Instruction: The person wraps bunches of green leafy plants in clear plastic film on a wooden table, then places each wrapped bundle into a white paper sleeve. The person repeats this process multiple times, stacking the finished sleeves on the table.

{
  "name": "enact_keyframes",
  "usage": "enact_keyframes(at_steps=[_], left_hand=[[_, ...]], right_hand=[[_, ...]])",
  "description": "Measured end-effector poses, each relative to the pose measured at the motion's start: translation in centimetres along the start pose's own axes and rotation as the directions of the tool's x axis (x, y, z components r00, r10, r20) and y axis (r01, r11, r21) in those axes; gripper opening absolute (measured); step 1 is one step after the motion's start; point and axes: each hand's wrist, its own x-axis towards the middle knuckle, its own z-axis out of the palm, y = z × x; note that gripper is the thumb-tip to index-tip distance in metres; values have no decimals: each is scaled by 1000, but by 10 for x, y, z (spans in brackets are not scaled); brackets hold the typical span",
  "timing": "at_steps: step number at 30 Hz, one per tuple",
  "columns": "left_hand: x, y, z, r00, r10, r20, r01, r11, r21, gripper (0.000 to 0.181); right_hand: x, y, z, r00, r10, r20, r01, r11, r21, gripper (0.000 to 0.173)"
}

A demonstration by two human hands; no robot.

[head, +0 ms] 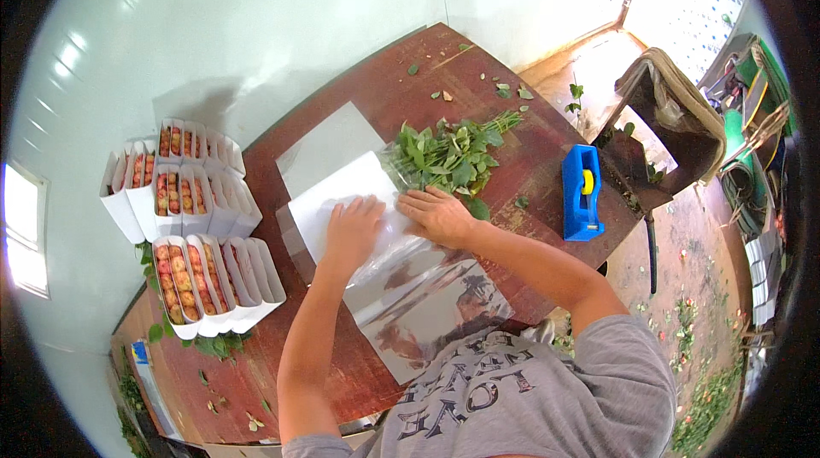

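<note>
My left hand (357, 232) lies with its fingers spread on a white paper or card wrap (346, 191) around a bunch of stems, slightly blurred. To its right my right hand (435, 215) presses flat on the wrap's edge, beside the green leaves (442, 157) that stick out of it. The cut stem ends (506, 121) point to the upper right. Clear plastic film (423, 304) lies under and in front of my hands, reaching the table's near edge. A pale sheet (330, 147) lies flat behind the wrap. Any flower heads inside the wrap are hidden.
Wrapped bunches of reddish-yellow roses (186, 285) stand stacked on the left of the wooden table (378, 86). A blue tape dispenser (582, 195) with yellow-cored tape stands at the right edge. Beyond it is a cloth-draped bin (672, 112). Loose leaves (504, 92) dot the table.
</note>
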Motion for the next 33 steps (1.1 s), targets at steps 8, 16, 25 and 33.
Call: enact_keyframes(at_steps=[8,16,25,33], left_hand=[[-7,-2,7,999,0,-32,0,1000,4,39],[-2,3,0,997,44,-62,-39,996,79,39],[-5,3,9,981,126,-147,-115,990,81,39],[-6,12,1,994,59,-91,-50,994,98,39]], right_hand=[[-8,-5,5,994,61,-88,-63,998,-17,54],[-39,-14,-30,975,173,-139,-170,985,36,46],[-259,72,-184,137,956,-259,-792,263,551,21],[-252,94,-191,57,964,260,-753,-130,646,23]])
